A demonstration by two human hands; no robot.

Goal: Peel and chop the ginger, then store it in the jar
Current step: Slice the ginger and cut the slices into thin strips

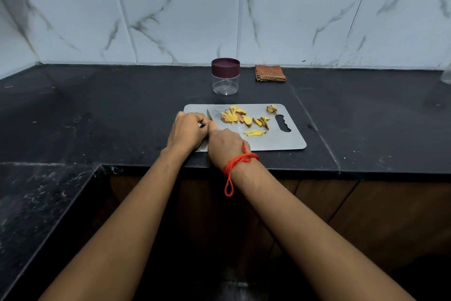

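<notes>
A grey cutting board (pixel 280 140) lies on the black counter. On it are ginger slices and peel (pixel 235 115) in a heap, more pieces (pixel 262 122) to the right, and thin yellow strips (pixel 255 132) in front. My right hand (pixel 225 145) grips a knife (pixel 209 115) whose blade tip points away from me. My left hand (pixel 188 131) is curled over the board's left end, fingertips against the blade; a ginger piece under them is mostly hidden. A clear jar (pixel 225 76) with a maroon lid stands behind the board, closed.
A folded brown checked cloth (pixel 270 73) lies by the tiled wall, right of the jar. The counter's front edge (pixel 292 170) runs just below the board. A lower black counter section (pixel 36 203) extends at the left. A clear glass object (pixel 446 76) shows at the far right.
</notes>
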